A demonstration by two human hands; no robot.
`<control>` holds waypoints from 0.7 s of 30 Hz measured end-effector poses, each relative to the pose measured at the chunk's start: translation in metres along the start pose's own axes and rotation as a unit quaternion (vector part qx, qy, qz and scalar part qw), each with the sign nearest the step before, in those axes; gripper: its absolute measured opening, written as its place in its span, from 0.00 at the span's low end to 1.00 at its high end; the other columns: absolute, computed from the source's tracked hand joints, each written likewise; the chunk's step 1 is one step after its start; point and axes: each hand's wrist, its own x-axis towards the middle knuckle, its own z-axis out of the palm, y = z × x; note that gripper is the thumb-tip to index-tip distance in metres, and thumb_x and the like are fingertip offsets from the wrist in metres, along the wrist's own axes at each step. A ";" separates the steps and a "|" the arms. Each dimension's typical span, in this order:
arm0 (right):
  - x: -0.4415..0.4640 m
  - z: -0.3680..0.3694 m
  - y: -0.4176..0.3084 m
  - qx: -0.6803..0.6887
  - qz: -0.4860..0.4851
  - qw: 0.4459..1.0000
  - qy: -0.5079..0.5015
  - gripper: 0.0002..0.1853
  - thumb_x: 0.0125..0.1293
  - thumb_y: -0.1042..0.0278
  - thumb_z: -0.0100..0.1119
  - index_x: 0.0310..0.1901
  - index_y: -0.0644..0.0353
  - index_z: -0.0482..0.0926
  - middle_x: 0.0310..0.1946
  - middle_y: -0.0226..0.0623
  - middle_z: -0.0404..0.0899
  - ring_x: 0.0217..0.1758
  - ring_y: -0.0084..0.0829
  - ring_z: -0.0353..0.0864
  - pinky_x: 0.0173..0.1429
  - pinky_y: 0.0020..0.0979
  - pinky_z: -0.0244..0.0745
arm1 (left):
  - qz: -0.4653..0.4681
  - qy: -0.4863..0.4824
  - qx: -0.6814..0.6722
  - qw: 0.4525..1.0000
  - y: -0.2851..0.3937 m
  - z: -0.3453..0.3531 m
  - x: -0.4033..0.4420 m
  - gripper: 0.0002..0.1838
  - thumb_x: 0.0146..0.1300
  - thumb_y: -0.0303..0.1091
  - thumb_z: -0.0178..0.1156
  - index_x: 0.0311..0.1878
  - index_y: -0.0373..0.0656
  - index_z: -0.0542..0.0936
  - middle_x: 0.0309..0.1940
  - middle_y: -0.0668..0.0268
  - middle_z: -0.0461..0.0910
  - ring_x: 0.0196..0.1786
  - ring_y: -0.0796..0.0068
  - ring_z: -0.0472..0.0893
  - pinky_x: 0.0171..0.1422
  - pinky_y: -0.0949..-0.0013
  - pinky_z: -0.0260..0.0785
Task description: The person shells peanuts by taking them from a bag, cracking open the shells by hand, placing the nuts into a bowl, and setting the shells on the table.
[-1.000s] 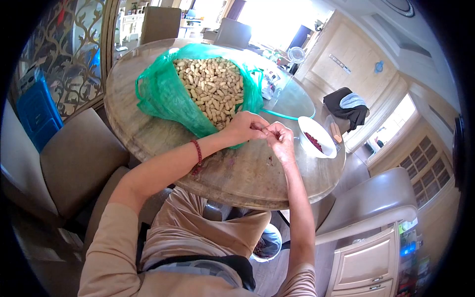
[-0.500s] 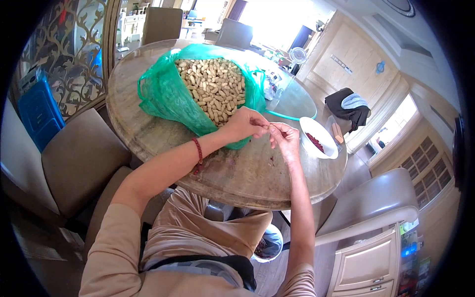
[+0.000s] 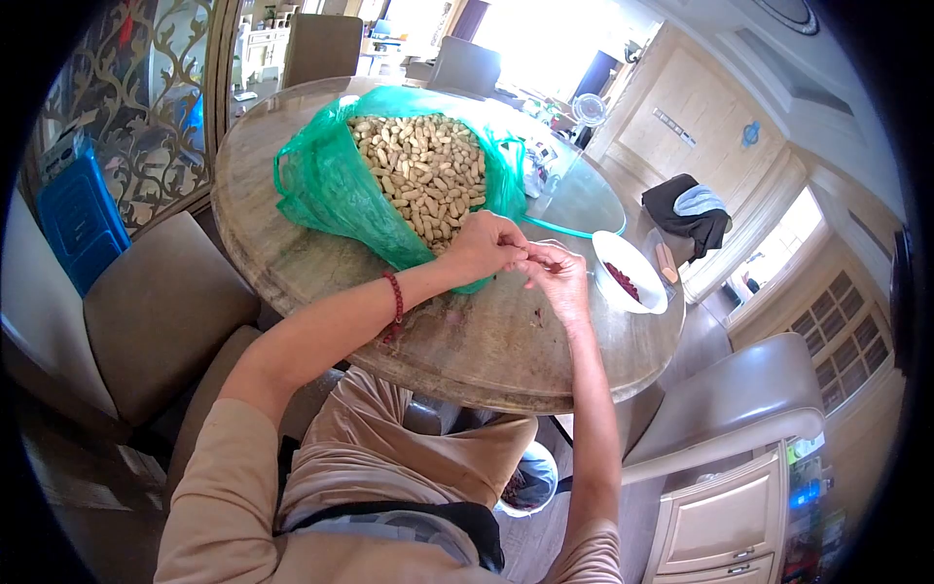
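Note:
My left hand and my right hand meet fingertip to fingertip above the table, both closed in a pinch. Between them is a small pale piece, apparently a peanut, mostly covered by the fingers. Just beyond my left hand, a green plastic bag lies wide open, full of unshelled peanuts. To the right of my right hand stands a white bowl with dark red peanut kernels in it. A red bead bracelet circles my left wrist.
The round marble-patterned table carries small reddish scraps near its front edge. A bin with dark contents stands on the floor below, by my leg. Chairs flank the table at left and right.
My fingertips have drawn closer together, and the small piece between them shows less than before. The bag and the bowl stay in place; the view has shifted slightly.

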 end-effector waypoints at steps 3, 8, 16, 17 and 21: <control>0.000 0.000 -0.004 0.012 0.003 1.000 0.006 0.12 0.55 0.78 0.61 0.42 0.64 0.79 0.35 0.34 0.79 0.34 0.24 0.81 0.27 0.19 0.75 | -0.028 -0.003 -0.020 0.999 0.006 0.000 -0.002 0.04 0.52 0.21 0.60 0.31 0.32 0.80 0.22 0.64 0.79 0.22 0.82 0.76 0.25 0.79 0.69; 0.001 -0.005 0.000 0.070 0.006 0.997 0.024 0.09 0.55 0.80 0.59 0.40 0.65 0.79 0.35 0.34 0.79 0.32 0.25 0.80 0.28 0.21 0.77 | -0.039 0.001 -0.067 0.997 0.011 -0.001 0.001 0.07 0.56 0.24 0.59 0.37 0.33 0.80 0.28 0.63 0.81 0.29 0.80 0.79 0.33 0.78 0.73; 0.000 -0.007 0.011 0.021 0.000 0.998 0.062 0.08 0.55 0.80 0.60 0.39 0.65 0.80 0.32 0.35 0.79 0.30 0.23 0.80 0.28 0.22 0.77 | -0.026 -0.016 -0.028 0.999 0.005 0.002 0.001 0.08 0.57 0.23 0.56 0.40 0.33 0.80 0.30 0.63 0.81 0.32 0.79 0.80 0.38 0.77 0.75; 0.000 -0.007 0.011 0.022 0.000 0.998 0.062 0.08 0.55 0.80 0.60 0.39 0.65 0.80 0.32 0.35 0.79 0.30 0.23 0.80 0.28 0.22 0.77 | -0.017 -0.008 -0.028 0.999 0.003 0.003 0.001 0.08 0.57 0.22 0.56 0.39 0.33 0.80 0.29 0.63 0.81 0.32 0.78 0.80 0.37 0.76 0.75; -0.001 -0.003 0.009 -0.009 0.010 0.997 0.075 0.07 0.56 0.80 0.59 0.37 0.67 0.80 0.27 0.35 0.80 0.27 0.23 0.80 0.28 0.22 0.77 | 0.009 0.004 0.054 0.999 -0.003 0.003 0.001 0.07 0.56 0.21 0.56 0.38 0.33 0.80 0.27 0.63 0.80 0.32 0.78 0.79 0.35 0.77 0.74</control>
